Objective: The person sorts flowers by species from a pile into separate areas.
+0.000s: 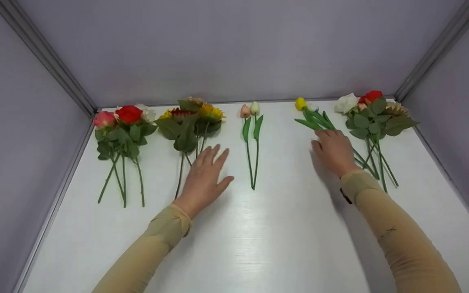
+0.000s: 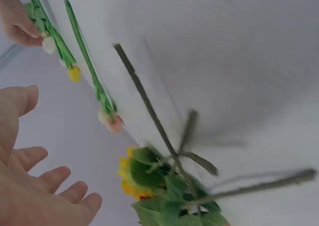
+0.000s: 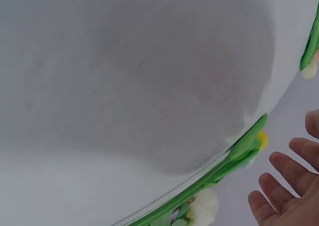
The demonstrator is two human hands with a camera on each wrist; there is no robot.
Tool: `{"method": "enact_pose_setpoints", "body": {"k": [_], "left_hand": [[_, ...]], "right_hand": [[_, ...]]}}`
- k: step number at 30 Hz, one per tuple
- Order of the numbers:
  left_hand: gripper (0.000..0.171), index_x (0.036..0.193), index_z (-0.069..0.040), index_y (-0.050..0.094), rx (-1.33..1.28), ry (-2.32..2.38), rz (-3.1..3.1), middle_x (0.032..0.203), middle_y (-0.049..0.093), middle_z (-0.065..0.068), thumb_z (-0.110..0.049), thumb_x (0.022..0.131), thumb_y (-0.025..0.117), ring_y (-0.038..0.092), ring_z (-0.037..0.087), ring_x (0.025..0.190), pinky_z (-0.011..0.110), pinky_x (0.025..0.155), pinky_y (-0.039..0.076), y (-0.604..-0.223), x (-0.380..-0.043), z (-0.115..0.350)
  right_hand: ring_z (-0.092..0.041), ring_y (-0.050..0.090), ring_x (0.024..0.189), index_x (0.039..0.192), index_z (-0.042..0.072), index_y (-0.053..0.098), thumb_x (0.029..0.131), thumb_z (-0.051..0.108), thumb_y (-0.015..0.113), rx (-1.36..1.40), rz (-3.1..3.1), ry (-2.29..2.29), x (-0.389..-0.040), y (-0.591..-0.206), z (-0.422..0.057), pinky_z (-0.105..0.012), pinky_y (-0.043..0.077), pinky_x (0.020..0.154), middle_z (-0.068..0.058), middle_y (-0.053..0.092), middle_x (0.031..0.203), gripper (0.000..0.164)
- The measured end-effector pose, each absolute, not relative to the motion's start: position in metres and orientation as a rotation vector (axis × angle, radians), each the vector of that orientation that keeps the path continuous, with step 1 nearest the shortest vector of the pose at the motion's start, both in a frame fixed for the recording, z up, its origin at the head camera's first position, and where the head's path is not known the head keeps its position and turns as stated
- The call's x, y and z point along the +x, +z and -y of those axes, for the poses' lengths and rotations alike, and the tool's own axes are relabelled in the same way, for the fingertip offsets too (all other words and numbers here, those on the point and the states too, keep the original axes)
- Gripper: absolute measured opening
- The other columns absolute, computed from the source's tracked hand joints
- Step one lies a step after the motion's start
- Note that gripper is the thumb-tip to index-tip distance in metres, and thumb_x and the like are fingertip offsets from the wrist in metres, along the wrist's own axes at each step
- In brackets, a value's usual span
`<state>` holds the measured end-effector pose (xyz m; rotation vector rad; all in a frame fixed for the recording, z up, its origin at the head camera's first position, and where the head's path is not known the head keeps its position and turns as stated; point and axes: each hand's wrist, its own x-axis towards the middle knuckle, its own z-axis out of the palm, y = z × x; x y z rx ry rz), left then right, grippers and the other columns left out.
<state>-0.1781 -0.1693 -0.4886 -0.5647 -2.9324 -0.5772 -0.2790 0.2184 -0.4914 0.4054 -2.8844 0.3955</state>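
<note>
My left hand (image 1: 204,179) is spread out above the stems of the sunflower bunch (image 1: 189,122), its fingers apart and nothing between them. In the left wrist view those stems (image 2: 149,106) lie beside the hand. Over the lower leaves of a yellow tulip (image 1: 301,103) and a white tulip (image 1: 313,107) hovers my right hand (image 1: 334,150), hiding part of their stems. The right wrist view shows its loosely bent fingers (image 3: 281,186) holding nothing, near the green tulip leaves (image 3: 244,139). Between the hands lie a pink tulip (image 1: 245,111) and a white-cream tulip (image 1: 255,108).
A bunch of red, pink and white roses (image 1: 128,114) lies at the far left of the white table (image 1: 234,244). At the right, another mixed bunch (image 1: 375,118) has stems close to the tulip stems. Grey panels (image 1: 238,49) enclose the table at the back and sides.
</note>
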Motion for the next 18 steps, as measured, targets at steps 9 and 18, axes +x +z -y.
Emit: {"method": "enact_pose_setpoints", "body": {"k": [9,18], "left_hand": [[0.075,0.163,-0.020,0.030,-1.204,-0.273,2.809,0.167,0.026,0.009,-0.051,0.102,0.059,0.020,0.030,0.154,0.045,0.125,0.011,-0.493,-0.152,0.075],[0.073,0.161,-0.026,0.035,-1.466,-0.094,2.719,0.165,0.031,0.003,-0.058,0.100,0.057,0.025,0.025,0.152,0.043,0.124,0.017,-0.506,-0.130,0.004]], "right_hand": [[-0.055,0.057,0.109,0.119,-0.013,0.066,0.099,0.002,0.057,0.123,2.939,0.475,-0.280,-0.486,-0.283,-0.066,0.045,0.093,-0.036,0.064,0.115,0.027],[-0.051,0.063,0.095,0.107,-0.013,0.070,0.102,0.008,0.056,-0.011,3.012,0.523,-0.282,-0.497,-0.303,-0.063,0.049,0.081,-0.032,0.068,0.102,0.026]]}}
